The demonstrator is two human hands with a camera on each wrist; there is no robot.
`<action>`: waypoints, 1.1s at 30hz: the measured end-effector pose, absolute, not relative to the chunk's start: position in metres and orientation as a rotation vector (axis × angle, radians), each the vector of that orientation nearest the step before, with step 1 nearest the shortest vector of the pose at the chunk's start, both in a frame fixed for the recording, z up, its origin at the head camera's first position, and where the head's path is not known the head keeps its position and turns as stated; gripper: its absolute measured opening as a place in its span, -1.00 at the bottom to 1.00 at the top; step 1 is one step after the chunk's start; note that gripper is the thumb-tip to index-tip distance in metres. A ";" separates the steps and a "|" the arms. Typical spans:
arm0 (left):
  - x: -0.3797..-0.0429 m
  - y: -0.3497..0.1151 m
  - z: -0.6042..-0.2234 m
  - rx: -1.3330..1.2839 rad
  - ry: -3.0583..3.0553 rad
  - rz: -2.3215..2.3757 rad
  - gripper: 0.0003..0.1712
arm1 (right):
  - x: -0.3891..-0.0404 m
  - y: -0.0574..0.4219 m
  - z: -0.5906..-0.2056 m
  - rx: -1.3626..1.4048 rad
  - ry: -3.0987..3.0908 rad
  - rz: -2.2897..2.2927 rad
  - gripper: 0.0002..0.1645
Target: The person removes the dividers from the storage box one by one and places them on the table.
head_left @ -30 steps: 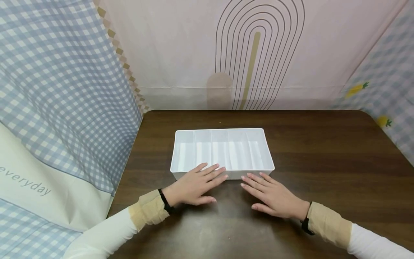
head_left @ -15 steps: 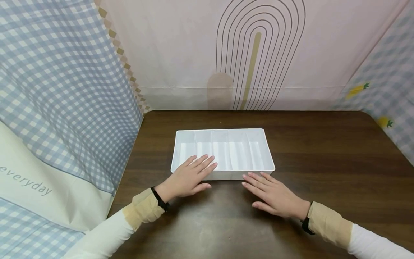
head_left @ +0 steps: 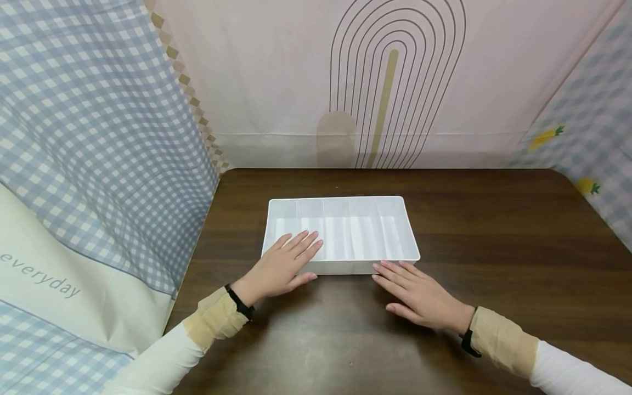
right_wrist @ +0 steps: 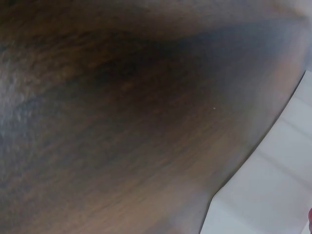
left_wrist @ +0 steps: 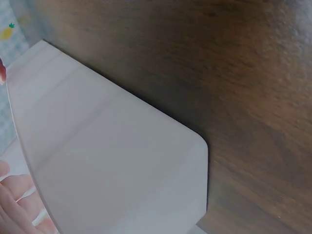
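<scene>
A white plastic drawer organizer box [head_left: 364, 225], split into several side-by-side compartments, sits on the dark wooden table. Over its front left part is my left hand [head_left: 280, 269], palm down with straight, slightly spread fingers reaching past the front rim; whether they touch the box cannot be told. In the left wrist view the box's outer wall [left_wrist: 112, 131] fills the middle, and finger parts [left_wrist: 22, 200] show beyond its rim. Near the front right corner my right hand [head_left: 422, 296] lies flat with fingers extended, fingertips close to the front wall. Neither hand holds anything.
The brown wooden table [head_left: 494, 236] spreads around the box. A pale patterned cloth [head_left: 266, 82] hangs behind it. Blue checked cloth [head_left: 113, 109] borders the left side, and another with pineapple prints [head_left: 587, 109] the right.
My left hand has moved left and a little forward, from the front wall's middle to over the box's left compartments. My right hand has shifted only slightly. The box stays put.
</scene>
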State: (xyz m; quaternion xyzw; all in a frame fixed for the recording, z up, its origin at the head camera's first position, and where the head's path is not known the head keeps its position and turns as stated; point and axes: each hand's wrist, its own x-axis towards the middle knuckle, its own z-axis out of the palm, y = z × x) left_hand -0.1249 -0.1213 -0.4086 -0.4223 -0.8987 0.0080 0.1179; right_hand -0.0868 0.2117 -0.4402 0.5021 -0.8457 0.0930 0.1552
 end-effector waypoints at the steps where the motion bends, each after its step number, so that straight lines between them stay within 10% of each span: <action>1: -0.125 -0.122 -0.409 -1.227 -2.630 0.013 -0.27 | -0.087 0.212 -0.440 1.438 -2.421 0.269 -0.34; 33: -0.138 -0.147 -0.410 -1.018 -2.709 -0.083 -0.36 | -0.090 0.205 -0.438 1.420 -2.261 0.402 -0.43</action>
